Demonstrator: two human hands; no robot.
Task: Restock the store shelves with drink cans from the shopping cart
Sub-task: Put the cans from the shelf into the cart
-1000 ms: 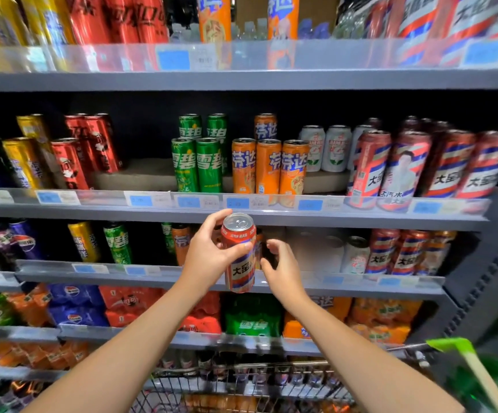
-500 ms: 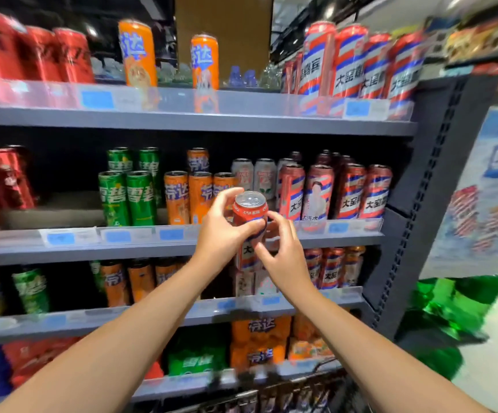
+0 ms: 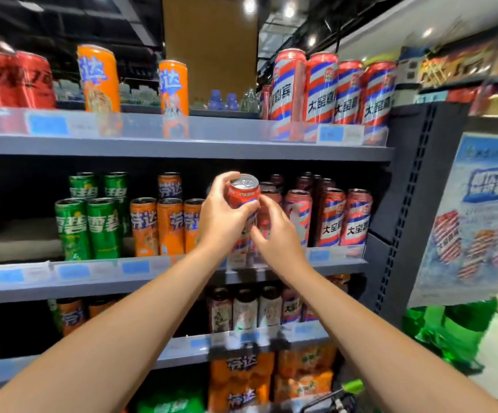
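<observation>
Red striped can (image 3: 243,201): long axis near vertical, top twd camera, held before middle shelf (image 3: 182,266). L hand (image 3: 222,217) curled round it; R hand (image 3: 274,234) fingers touch its side. Front row: 2 green cans (image 3: 88,228), 3 orange cans (image 3: 167,226).

Held can (image 3: 243,195) red, blue-white stripes (silver top); shelf neighbours orange cans (image 3: 170,226), green cans (image 3: 88,229).

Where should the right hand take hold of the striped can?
On the lower body of the striped can, from its right side. It stands upright and the left hand already wraps the upper part, leaving the lower wall free for the right hand.
</observation>
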